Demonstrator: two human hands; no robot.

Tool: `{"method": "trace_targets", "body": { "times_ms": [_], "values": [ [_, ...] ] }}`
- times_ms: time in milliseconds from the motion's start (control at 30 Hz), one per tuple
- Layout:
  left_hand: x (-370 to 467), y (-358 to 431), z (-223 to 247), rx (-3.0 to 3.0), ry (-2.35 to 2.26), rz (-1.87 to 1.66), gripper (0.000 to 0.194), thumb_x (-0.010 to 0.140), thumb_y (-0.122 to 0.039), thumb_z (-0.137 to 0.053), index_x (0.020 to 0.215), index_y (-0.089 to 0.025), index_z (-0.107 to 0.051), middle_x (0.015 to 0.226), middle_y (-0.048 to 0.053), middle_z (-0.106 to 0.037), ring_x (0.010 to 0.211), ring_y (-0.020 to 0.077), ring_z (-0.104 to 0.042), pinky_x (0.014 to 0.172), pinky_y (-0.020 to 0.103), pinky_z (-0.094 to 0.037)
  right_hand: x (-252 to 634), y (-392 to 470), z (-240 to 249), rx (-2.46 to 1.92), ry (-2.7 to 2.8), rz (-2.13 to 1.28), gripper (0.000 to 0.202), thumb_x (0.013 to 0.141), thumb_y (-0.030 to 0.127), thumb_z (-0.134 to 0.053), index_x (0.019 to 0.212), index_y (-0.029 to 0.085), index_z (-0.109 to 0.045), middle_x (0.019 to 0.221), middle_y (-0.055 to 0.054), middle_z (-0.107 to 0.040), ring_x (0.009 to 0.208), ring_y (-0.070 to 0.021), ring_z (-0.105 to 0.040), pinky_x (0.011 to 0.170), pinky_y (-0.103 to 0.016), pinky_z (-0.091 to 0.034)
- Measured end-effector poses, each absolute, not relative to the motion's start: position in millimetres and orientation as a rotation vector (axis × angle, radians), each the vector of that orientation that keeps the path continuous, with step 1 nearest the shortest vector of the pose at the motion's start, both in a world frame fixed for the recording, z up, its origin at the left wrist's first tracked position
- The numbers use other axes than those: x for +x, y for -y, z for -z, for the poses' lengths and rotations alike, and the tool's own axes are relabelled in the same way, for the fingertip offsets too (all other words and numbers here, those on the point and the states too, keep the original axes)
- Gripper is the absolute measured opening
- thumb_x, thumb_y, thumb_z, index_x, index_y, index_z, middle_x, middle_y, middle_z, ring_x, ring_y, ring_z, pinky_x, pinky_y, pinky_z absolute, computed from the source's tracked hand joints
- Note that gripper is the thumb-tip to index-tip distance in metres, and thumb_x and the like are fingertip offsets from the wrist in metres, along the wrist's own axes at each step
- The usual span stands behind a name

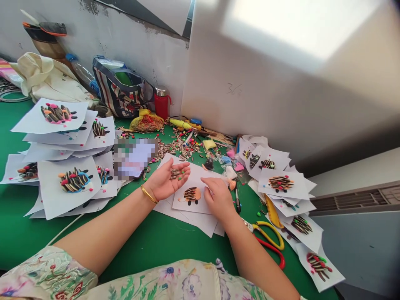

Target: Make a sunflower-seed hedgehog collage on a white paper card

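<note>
White card (181,205) with a seed figure lies between the hands, beside the left hand (165,181), palm up and open under striped seeds (175,172). The right hand (219,197), thumb apart from loosely bent fingers, covers the card's right edge. Green table (168,246) shows bare nearer the body. "36" and an unclear mark are handwritten on the panel (225,116).

Your flat white paper card (200,208) lies on a pile of white sheets (200,223) on the green counter (156,246). It has a little orange clay animal (192,195) on it. Striped dark-and-light seeds cover much of the animal's back, and black round bits sit along its bottom. More striped seeds (175,173), with small green balls (179,178), lie loose in your open left hand (167,181).
</note>
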State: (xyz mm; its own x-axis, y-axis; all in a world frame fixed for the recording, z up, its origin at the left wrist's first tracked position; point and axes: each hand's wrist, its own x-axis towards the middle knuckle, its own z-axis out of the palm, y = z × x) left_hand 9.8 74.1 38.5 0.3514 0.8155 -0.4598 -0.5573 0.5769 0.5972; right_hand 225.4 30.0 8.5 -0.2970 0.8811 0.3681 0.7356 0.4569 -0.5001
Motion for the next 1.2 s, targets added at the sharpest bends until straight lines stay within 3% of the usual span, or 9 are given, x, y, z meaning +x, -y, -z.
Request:
{"method": "trace_targets", "body": {
  "times_ms": [133,267,367,567,700,867,1033,1200],
  "values": [
    [15,-78,-34,0.206,-0.61,-0.954,0.06,0.101,-0.052,-0.026,0.115,-0.006,-0.062,0.128,0.021,-0.059,0.118,0.0228,-0.06,0.097,0.034,-0.054,218,-29,-15,-1.325,2.082,-0.296,0.029,0.092,0.018,-0.049,0.114,0.022,-0.067,0.107,-0.007,-0.068,0.105,-0.023,-0.058,0.094,-0.039,-0.046],
    [14,-78,-25,0.202,-0.521,-0.946,0.065,0.1,-0.056,-0.022,0.122,-0.006,-0.058,0.137,0.022,-0.053,0.126,0.0244,-0.055,0.101,0.037,-0.051,208,-36,-25,-1.307,2.137,-0.288,0.025,0.092,0.019,-0.051,0.108,0.024,-0.069,0.098,-0.007,-0.068,0.099,-0.0226,-0.058,0.089,-0.038,-0.046],
    [12,-76,-20,0.237,-0.508,-0.929,0.067,0.099,-0.059,-0.024,0.125,-0.007,-0.058,0.134,0.02,-0.056,0.12,0.0219,-0.059,0.098,0.034,-0.052,193,-46,-35,-1.274,2.19,-0.304,0.022,0.093,0.02,-0.052,0.105,0.025,-0.07,0.097,-0.006,-0.068,0.096,-0.0217,-0.057,0.089,-0.038,-0.045],
    [11,-74,-10,0.319,-0.558,-0.891,0.07,0.098,-0.062,-0.021,0.116,-0.01,-0.066,0.11,0.014,-0.068,0.086,0.0168,-0.066,0.082,0.03,-0.055,155,-67,-42,-1.271,2.282,-0.386,0.016,0.088,0.018,-0.06,0.095,0.024,-0.073,0.098,-0.005,-0.069,0.096,-0.0212,-0.057,0.089,-0.037,-0.043],
    [9,-76,-8,0.215,-0.48,-0.934,0.065,0.1,-0.056,-0.023,0.116,-0.008,-0.064,0.109,0.015,-0.068,0.09,0.0174,-0.067,0.083,0.029,-0.056,160,-71,-45,-1.265,2.191,-0.397,0.011,0.087,0.017,-0.062,0.085,0.023,-0.071,0.091,-0.004,-0.068,0.091,-0.0202,-0.057,0.085,-0.035,-0.043],
    [6,-83,-6,0.025,-0.502,-1.087,0.051,0.101,-0.046,-0.035,0.112,-0.006,-0.064,0.113,0.018,-0.067,0.112,0.026,-0.064,0.097,0.04,-0.053,203,-62,-42,-1.372,1.995,-0.437,0.011,0.088,0.019,-0.058,0.083,0.022,-0.067,0.084,-0.003,-0.065,0.086,-0.0192,-0.057,0.081,-0.034,-0.043],
    [8,-88,-1,-0.01,-0.562,-1.095,0.047,0.101,-0.042,-0.036,0.107,-0.006,-0.065,0.104,0.019,-0.069,0.103,0.0248,-0.068,0.093,0.04,-0.055,229,-42,-12,-1.432,1.9,-0.623,0.008,0.085,0.022,-0.06,0.078,0.022,-0.065,0.082,-0.002,-0.065,0.082,-0.0187,-0.057,0.076,-0.032,-0.044],
    [9,-88,-1,0.027,-0.583,-1.079,0.049,0.101,-0.043,-0.034,0.104,-0.006,-0.065,0.103,0.02,-0.069,0.102,0.0249,-0.068,0.092,0.04,-0.055,226,-34,4,-1.44,1.949,-0.594,0.009,0.085,0.019,-0.059,0.079,0.021,-0.065,0.081,-0.002,-0.064,0.084,-0.0191,-0.057,0.077,-0.033,-0.043]
  ]
}}
